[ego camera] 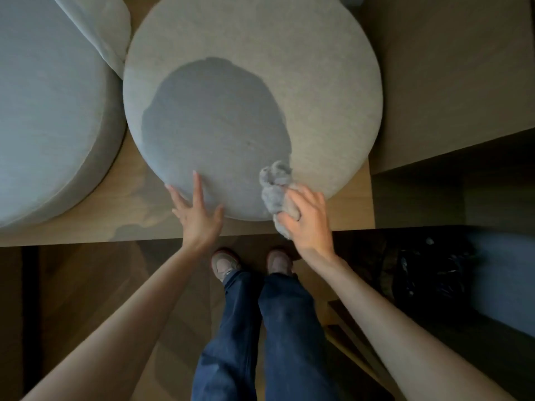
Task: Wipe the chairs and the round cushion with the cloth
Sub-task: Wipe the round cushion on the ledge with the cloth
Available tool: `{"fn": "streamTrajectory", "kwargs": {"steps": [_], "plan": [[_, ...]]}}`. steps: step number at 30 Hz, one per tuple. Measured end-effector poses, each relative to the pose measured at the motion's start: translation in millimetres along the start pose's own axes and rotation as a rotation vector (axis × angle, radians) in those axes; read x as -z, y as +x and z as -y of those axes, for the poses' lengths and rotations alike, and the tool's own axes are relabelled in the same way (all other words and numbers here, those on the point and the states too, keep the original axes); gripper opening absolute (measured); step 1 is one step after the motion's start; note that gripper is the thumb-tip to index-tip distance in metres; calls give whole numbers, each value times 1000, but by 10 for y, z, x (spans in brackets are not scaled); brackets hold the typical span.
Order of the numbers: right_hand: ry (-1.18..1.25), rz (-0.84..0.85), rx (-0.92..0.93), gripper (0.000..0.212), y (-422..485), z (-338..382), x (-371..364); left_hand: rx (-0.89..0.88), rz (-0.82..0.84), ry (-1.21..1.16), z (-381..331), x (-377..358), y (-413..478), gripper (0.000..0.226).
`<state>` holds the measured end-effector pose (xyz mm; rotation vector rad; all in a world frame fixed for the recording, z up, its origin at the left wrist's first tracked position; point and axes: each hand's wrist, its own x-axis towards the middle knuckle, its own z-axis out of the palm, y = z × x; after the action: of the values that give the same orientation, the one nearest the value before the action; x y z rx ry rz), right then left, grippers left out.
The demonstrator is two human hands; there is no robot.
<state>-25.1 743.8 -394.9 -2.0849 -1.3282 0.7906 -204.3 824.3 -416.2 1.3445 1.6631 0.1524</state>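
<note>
The round cushion (318,82) fills the middle of the view – a thick disc of fine woven beige-grey fabric with a darker grey oval patch across its middle. It lies on a smooth wooden counter (139,204). Just beside it on the left is a larger chair (43,111), rounded and covered in pale blue-grey upholstery. The left hand (199,218) rests flat on the cushion's near edge, its fingers (197,186) straight and spread. The right hand (309,221) has its fingers curled round a crumpled, fuzzy grey cloth (275,189) – bunched against the cushion's near right rim.
</note>
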Motion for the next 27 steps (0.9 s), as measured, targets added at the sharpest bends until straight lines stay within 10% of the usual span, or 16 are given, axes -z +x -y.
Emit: {"fn": "streamTrajectory", "kwargs": {"steps": [8,27], "plan": [[-197,-313,-482,42,-25,-1190,628,-547,56,623,-120,-408,-146,65],[-204,-25,-308,60,74,-1845,151,-626,-115,584,-8,-805,-169,60]]}}
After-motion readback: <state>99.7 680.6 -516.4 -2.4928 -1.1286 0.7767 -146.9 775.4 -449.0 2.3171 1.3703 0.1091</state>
